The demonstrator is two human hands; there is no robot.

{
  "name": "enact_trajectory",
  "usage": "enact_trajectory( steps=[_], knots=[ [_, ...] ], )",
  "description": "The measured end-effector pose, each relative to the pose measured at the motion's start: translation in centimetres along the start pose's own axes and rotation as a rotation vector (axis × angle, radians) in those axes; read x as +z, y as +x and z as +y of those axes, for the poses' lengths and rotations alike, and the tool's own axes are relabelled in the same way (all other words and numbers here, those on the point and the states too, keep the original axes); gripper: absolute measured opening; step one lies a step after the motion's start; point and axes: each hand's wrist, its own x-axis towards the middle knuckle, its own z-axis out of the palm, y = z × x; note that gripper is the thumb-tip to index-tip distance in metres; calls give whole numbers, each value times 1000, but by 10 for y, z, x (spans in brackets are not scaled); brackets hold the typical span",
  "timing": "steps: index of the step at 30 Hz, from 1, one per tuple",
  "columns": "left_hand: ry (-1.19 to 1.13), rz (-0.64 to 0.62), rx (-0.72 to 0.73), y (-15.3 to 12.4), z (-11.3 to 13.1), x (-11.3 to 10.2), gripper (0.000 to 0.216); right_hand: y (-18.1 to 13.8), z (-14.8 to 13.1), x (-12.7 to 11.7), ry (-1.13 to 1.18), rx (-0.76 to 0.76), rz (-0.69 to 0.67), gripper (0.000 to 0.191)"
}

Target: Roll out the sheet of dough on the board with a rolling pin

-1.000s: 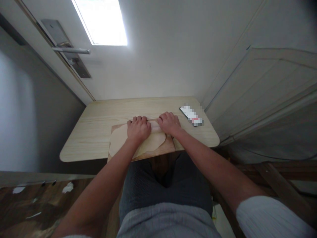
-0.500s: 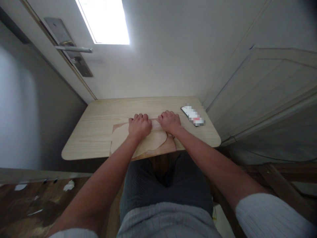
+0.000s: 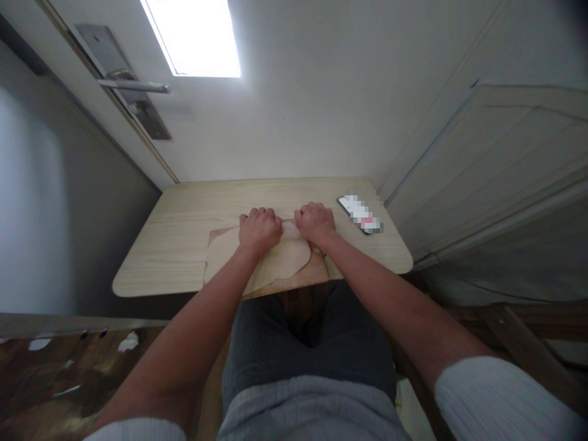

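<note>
A thin, pale, rounded sheet that looks like rolled-out dough (image 3: pixel 285 260) lies on a brown wooden board (image 3: pixel 305 274). At its far edge, my left hand (image 3: pixel 261 229) is closed, knuckles up and fingers curled down. My right hand (image 3: pixel 315 222) is curled the same way a little to the right, close to the board's far edge. Between the two hands shows a short, lighter band (image 3: pixel 290 230) whose kind I cannot make out. Whatever my fingers wrap round is hidden beneath them.
The board rests at the front edge of a light wooden table (image 3: pixel 160 245). A phone (image 3: pixel 361 213) lies on the right side. Behind the table stands a white door (image 3: pixel 303 135) with a metal handle (image 3: pixel 135 86). Paper scraps (image 3: pixel 128 342) lie on the floor at left.
Both hands stay almost in place over the far edge of the sheet. The camera view has shifted very slightly.
</note>
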Motion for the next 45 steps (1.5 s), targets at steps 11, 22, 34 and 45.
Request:
enact_trajectory(
  steps=[11,22,34,45],
  knots=[
    [-12,-78,-31,18,-4,0,50,13,-2,-4,-17,26,-36,50],
    [-26,-142,-113,38,-8,6,50,35,1,2,33,74,-117,51],
    [-17,-194,-133,57,-12,9,49,50,2,7,63,70,-121,50],
    [-13,-191,-124,64,-15,13,48,57,1,9,64,91,-126,52]
  ],
)
